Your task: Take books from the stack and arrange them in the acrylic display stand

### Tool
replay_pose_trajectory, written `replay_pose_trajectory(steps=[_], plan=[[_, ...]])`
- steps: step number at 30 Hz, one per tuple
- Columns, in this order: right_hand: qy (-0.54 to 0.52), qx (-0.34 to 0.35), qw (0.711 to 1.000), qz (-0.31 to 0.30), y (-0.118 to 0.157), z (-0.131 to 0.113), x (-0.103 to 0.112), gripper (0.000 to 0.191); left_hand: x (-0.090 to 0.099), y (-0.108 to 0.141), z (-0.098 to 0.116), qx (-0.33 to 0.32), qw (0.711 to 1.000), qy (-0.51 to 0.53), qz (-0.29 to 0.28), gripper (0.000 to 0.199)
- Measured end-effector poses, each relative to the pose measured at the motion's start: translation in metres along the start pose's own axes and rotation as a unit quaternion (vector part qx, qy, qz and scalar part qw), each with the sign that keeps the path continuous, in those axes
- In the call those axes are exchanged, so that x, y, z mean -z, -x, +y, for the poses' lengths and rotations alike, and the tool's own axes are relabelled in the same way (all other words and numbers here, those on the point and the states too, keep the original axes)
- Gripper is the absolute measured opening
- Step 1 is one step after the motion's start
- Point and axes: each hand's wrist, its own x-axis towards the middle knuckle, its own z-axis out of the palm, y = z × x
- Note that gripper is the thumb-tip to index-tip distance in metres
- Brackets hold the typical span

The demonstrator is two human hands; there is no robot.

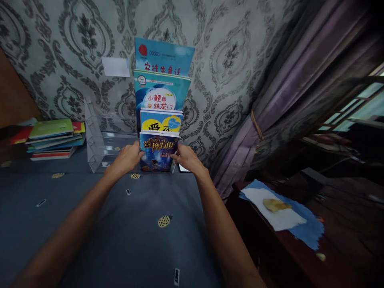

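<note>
My left hand [129, 157] grips the left edge of a dark blue book [158, 158] with a gold title. On the book's right edge my right hand [185, 157] is closed, thumb against the cover. The book stands upright in the lowest front tier of a clear plastic rack [95, 138]. Rising in steps behind it are a yellow-and-blue book [160, 120], a teal book [163, 93] with a white circle, and a taller blue book [165, 58] at the back. The rack's left part holds no books.
A pile of books [55, 138] lies left of the rack on the dark blue cloth [129, 232]. Patterned wallpaper [228, 60] is behind, with a white card [115, 67] before it. At right hang purple curtains [255, 120], above a dark table [288, 248] with a blue cloth [313, 230].
</note>
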Motion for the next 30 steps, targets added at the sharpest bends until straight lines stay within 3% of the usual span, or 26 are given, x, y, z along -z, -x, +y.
replay_pose_trajectory(steps=[6, 16, 23, 30], plan=[[0.012, -0.059, 0.998, 0.018, 0.003, -0.005, 0.006, 0.037, -0.005, 0.001, -0.002, -0.014, 1.000, -0.004, -0.012, 0.024], [-0.053, 0.014, 0.998, 0.027, -0.004, -0.001, -0.002, 0.031, -0.016, -0.002, -0.005, -0.031, 0.999, 0.040, 0.002, 0.029], [-0.086, -0.077, 0.992, 0.058, 0.000, -0.009, -0.001, 0.045, -0.018, -0.003, -0.007, -0.025, 0.999, 0.037, -0.006, 0.031], [-0.035, -0.042, 0.997, 0.051, 0.001, -0.010, 0.000, 0.032, -0.020, -0.004, -0.005, -0.013, 1.000, 0.009, -0.002, 0.027]])
